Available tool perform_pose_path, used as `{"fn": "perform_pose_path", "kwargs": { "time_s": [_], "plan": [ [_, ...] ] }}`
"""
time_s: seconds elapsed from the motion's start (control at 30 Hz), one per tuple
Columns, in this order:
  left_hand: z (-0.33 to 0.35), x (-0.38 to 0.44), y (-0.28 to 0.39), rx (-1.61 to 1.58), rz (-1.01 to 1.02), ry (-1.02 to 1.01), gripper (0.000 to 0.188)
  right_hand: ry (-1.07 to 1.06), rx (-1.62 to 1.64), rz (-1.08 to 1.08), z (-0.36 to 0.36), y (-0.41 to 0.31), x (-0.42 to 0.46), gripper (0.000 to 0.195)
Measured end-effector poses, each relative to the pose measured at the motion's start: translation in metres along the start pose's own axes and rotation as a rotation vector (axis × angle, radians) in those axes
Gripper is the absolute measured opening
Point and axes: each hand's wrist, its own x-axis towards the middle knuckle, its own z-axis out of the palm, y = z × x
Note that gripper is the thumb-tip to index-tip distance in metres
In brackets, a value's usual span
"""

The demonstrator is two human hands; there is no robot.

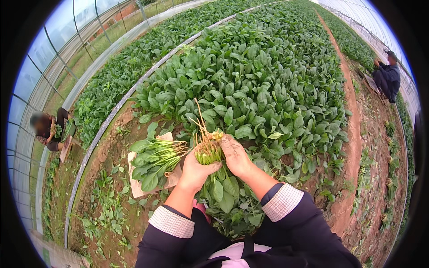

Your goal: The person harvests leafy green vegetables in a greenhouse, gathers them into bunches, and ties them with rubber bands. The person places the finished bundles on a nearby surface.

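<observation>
My left hand [197, 169] is closed around the stems of a bunch of spinach [210, 152], roots up and leaves hanging down. At the root end, the soil-stained fingers of my right hand [235, 154] pinch some small yellowish leaves or stems [217, 135]. Thin tan roots stick up above the bunch. Just left of my hands, a pile of cut spinach [156, 159] lies on a pale board or sheet [137, 191], its roots pointing right. Loose leaves [248, 214] cover the ground below my wrists.
Dense standing spinach [254, 73] fills the bed ahead. A grey hose or pipe [114, 112] curves along its left side, and a bare soil strip [352, 140] along its right. One person [50, 130] crouches at far left, another person [387, 75] at far right. Loose plants [107, 201] litter the soil.
</observation>
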Motion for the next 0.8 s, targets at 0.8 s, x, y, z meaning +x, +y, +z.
{"fn": "perform_pose_path", "kwargs": {
  "time_s": [0.8],
  "plan": [
    [-0.011, -0.011, 0.010, 0.071, 0.236, 0.233, 0.033, -0.340, 0.160, 0.925, -0.126, 0.049, -0.001, 0.069]
  ]
}}
